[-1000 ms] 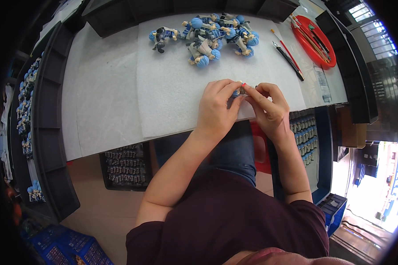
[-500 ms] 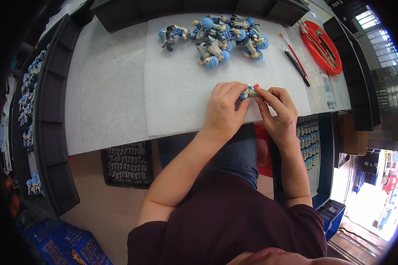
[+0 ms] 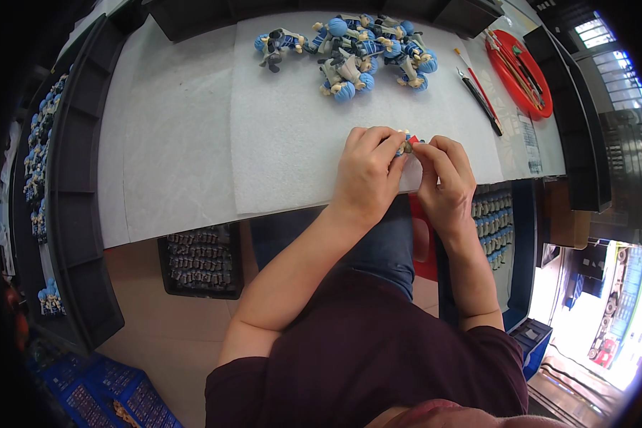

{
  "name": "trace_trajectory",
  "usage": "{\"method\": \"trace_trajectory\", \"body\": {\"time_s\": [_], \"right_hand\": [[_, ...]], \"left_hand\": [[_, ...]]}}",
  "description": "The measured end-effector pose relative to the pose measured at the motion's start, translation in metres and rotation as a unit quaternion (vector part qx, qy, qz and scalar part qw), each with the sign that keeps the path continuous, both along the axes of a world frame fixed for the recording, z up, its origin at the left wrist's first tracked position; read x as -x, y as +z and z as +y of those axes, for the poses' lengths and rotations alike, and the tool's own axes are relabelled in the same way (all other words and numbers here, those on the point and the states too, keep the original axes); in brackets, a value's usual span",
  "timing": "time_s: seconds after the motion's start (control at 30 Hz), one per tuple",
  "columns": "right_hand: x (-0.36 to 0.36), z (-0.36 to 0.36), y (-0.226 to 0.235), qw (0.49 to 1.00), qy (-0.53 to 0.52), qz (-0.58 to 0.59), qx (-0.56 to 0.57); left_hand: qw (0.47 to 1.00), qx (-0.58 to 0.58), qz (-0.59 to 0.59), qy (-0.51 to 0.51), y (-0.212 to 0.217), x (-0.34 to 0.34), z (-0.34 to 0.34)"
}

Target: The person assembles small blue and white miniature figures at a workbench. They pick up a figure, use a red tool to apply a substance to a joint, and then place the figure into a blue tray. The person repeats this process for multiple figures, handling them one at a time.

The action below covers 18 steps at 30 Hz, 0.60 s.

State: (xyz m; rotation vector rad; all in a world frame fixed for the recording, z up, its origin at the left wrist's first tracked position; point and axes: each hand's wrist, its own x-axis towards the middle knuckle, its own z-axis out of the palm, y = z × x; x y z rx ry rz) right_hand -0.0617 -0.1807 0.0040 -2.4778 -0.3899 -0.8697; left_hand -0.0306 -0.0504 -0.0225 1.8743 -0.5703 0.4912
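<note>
Near the table's front edge, my left hand (image 3: 367,171) is closed around a small figurine (image 3: 404,148), most of it hidden by the fingers. My right hand (image 3: 447,171) meets it from the right, thumb and forefinger pinched on a small red piece (image 3: 414,140) that lies against the figurine. What the red piece is made of is too small to tell. Further back on the white foam sheet (image 3: 285,157) lies a loose heap of blue-haired figurines (image 3: 364,48), in blue and grey clothes.
A red oval tray (image 3: 503,53) of brushes and tools stands at the back right, with a red-handled brush (image 3: 476,80) and a black pen-like tool (image 3: 481,103) beside it. Black crates (image 3: 75,178) flank the table. Below are trays of small parts (image 3: 201,260) and figurines (image 3: 493,225).
Both hands have shifted slightly, and the figurine is turned a little between them. The right fingers have closed in more over the red piece. The view has moved slightly.
</note>
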Motion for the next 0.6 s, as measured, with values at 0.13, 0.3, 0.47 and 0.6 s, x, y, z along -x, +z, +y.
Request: {"method": "trace_trajectory", "body": {"time_s": [0.13,0.3,0.47,0.6], "right_hand": [[-0.0070,0.0032,-0.0017,1.000,-0.004,-0.019,0.012],[-0.0017,0.0039,-0.0049,1.000,-0.021,-0.015,-0.016],[-0.0057,0.0059,-0.0024,1.000,-0.014,-0.024,0.009],[-0.0022,0.0056,-0.0030,1.000,-0.023,-0.019,-0.006]], "left_hand": [[1.000,-0.004,-0.004,0.007,-0.0002,-0.0005,-0.0017],[1.000,-0.004,0.005,0.003,0.0007,-0.0009,-0.0002],[1.000,-0.006,0.018,0.002,0.0005,-0.0011,0.0012],[1.000,-0.013,0.011,0.006,0.0002,-0.0009,0.0000]]}}
